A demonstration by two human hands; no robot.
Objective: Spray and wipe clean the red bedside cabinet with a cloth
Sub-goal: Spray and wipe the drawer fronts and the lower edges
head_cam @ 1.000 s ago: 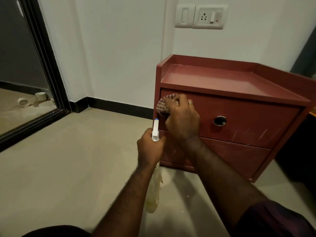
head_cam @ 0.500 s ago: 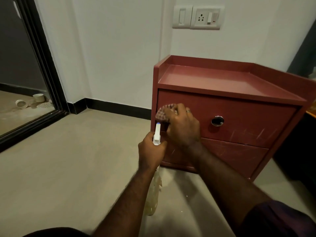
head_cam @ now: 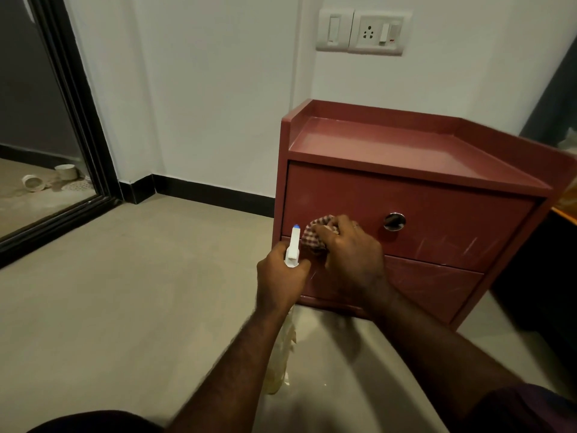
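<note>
1. White wall point(head_cam: 203, 104) and beige floor point(head_cam: 125, 292) fill the head view; the red bedside cabinet point(head_cam: 390, 145) stands against the wall, below a switch plate point(head_cam: 363, 31).
2. Compared with a second ago, the right hand point(head_cam: 349, 254) sits lower on the top drawer point(head_cam: 437, 214). Its grip bunches the checked cloth point(head_cam: 312, 237) against the drawer's lower left edge, left of the round pull point(head_cam: 394, 221).
3. The left hand point(head_cam: 279, 282) stays just beside it, grip curled round the spray bottle point(head_cam: 293, 248), nozzle up.
4. Top drawer and bottom drawer point(head_cam: 431, 289) are closed, contents hidden; the bottle's pale yellowish body hangs below the fist.
</note>
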